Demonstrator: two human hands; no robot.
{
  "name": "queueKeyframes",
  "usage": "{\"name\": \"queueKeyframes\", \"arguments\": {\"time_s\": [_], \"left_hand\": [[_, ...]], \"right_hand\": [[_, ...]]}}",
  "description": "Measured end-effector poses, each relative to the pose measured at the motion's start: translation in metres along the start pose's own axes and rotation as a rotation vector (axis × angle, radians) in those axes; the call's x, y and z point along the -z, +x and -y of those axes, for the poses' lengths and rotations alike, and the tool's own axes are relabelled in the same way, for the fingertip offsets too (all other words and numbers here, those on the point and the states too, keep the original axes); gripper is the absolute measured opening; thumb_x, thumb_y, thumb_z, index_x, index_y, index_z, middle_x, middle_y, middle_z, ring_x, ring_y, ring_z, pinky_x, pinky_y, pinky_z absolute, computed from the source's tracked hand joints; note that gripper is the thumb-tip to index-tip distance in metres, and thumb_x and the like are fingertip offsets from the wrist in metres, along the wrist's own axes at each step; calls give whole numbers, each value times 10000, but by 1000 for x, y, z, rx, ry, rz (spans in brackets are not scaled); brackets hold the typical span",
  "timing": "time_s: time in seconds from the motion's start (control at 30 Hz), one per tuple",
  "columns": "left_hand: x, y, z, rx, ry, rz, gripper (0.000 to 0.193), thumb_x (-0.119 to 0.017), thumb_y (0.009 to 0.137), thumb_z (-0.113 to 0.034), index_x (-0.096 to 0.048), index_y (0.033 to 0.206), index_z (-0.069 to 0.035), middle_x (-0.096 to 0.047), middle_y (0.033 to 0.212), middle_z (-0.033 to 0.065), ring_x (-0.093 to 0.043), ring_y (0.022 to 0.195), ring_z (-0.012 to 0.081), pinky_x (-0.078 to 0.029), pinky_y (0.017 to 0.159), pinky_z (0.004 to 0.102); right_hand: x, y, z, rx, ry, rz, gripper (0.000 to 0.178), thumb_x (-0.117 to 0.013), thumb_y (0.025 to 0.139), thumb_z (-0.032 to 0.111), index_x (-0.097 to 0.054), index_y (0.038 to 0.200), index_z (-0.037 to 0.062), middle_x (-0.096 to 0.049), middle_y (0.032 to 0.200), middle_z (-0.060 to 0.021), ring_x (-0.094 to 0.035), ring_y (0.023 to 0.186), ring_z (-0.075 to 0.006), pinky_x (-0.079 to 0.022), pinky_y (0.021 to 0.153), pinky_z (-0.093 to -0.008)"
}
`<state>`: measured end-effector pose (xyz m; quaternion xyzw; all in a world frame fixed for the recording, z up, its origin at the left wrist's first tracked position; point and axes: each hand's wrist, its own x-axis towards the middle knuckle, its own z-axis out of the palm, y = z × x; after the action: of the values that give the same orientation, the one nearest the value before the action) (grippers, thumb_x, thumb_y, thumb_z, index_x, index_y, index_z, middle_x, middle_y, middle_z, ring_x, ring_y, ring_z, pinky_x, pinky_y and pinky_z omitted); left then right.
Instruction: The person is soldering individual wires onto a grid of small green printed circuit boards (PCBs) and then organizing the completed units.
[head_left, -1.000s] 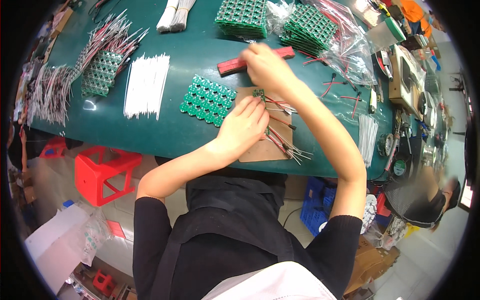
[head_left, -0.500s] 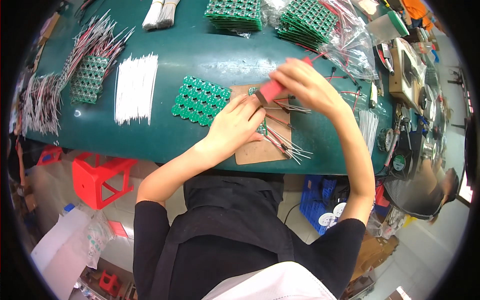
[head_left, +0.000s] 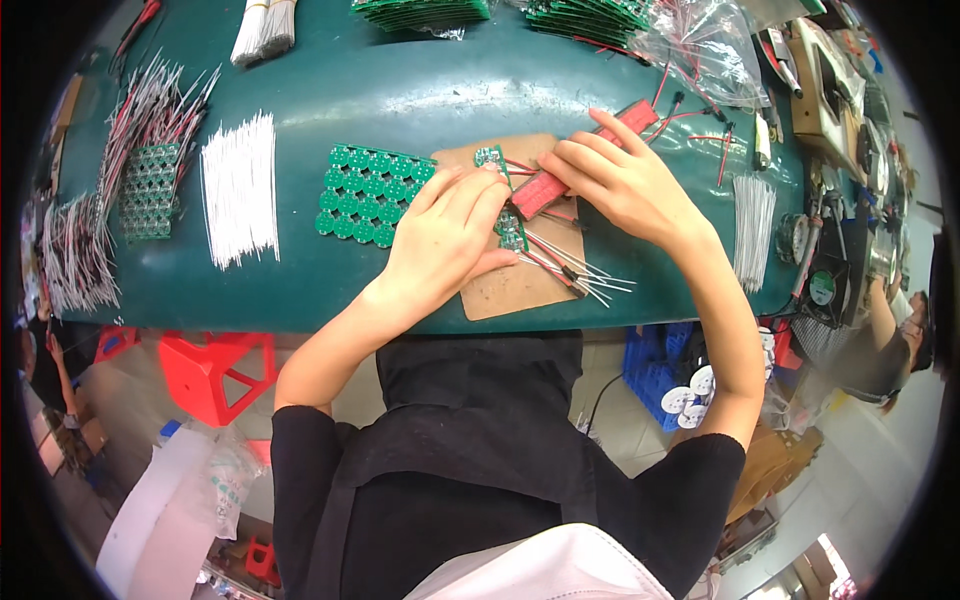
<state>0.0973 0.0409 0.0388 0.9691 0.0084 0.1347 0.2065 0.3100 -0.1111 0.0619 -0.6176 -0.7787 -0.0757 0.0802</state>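
Head view: right hand (head_left: 625, 185) pinches red bar (head_left: 543, 191); left hand (head_left: 440, 228), fingers together, grip unclear, covers circuit boards (head_left: 511, 233) that uneven pressure could shift.

The bar (head_left: 541, 194) in my right hand (head_left: 630, 190) was red; the circuit-board sheet (head_left: 370, 197) left of centre was green with pale dots; my sleeves (head_left: 690, 480) were black.

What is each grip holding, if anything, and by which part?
Right grip holds the red bar by its middle. Left grip touches green circuit boards; any hold is hidden.
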Motion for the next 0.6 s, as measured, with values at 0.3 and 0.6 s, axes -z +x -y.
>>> {"name": "queueKeyframes", "arguments": {"time_s": [0.3, 0.6], "left_hand": [[4, -2, 2, -16, -39, -23, 664, -814, 685, -340, -556, 1244, -93, -586, 1239, 93, -557, 1177, 252, -380, 1078, 448], [2, -1, 0, -47, -19, -36, 585, -831, 654, -323, -629, 1185, -183, -576, 1210, 76, -575, 1141, 242, -400, 1051, 470]], "right_hand": [[38, -3, 38, -347, -18, -20, 481, -662, 816, 120, -597, 1293, 129, -578, 1287, -31, -530, 1219, -226, -319, 1125, -509], [27, -52, 83, -854, 259, -309, 408, -655, 853, 16, -634, 1252, 98, -600, 1213, -99, -574, 1097, -283, -432, 963, -393]]}}
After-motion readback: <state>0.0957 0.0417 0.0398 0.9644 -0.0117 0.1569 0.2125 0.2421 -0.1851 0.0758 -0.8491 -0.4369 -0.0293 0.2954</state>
